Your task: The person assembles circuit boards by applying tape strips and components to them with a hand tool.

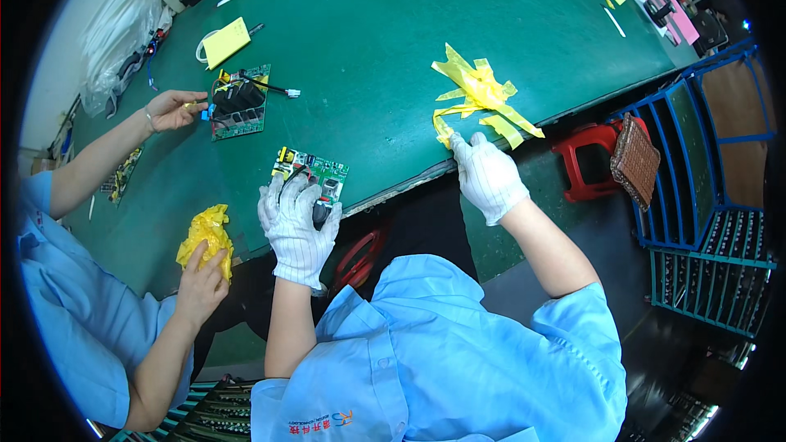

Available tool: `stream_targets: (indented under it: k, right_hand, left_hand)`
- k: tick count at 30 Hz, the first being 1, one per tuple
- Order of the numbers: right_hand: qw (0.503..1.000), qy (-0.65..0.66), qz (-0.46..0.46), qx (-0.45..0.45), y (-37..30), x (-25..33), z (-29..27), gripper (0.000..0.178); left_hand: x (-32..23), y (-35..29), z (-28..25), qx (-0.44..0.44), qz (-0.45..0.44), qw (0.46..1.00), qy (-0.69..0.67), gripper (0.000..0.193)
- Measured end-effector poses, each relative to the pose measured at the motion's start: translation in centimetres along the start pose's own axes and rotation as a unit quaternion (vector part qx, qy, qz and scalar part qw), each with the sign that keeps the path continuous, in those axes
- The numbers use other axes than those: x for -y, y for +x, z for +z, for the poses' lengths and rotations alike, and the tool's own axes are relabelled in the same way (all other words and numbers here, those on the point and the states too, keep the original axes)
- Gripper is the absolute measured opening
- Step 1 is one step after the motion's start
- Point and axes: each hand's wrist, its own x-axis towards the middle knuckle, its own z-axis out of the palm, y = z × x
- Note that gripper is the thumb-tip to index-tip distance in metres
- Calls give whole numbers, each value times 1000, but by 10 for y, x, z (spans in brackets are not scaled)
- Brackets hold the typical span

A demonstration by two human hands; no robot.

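Note:
My left hand [296,225], in a white striped glove, grips a green circuit board [335,170] by its near side, close to the table's front edge. Black, white and yellow parts stand on this board, and my fingers hide some of it. Further right, my right hand [489,178], gloved the same way, has its fingertips closed on the end of a yellow tape strip [443,129]. That end hangs from a tangled pile of yellow tape [481,90] lying on the table.
At left a co-worker's hand [172,110] reaches to another circuit board [239,102]; their other hand [202,288] holds crumpled yellow tape [206,237]. A yellow pad [226,42] lies behind on the green table [360,49]. Right of me stand a red stool [583,155] and blue racks [675,164].

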Motion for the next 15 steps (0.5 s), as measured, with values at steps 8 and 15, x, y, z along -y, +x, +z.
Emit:
stream_targets:
  k: [8,15]
  right_hand:
    - [982,166,-34,83,48,-30,-29,24]
    - [947,306,52,-77,119,-92,-67,31]
  left_hand:
    - [2,-2,-1,0,1,1000,8,44]
    - [-2,2,0,1,9,1000,1,43]
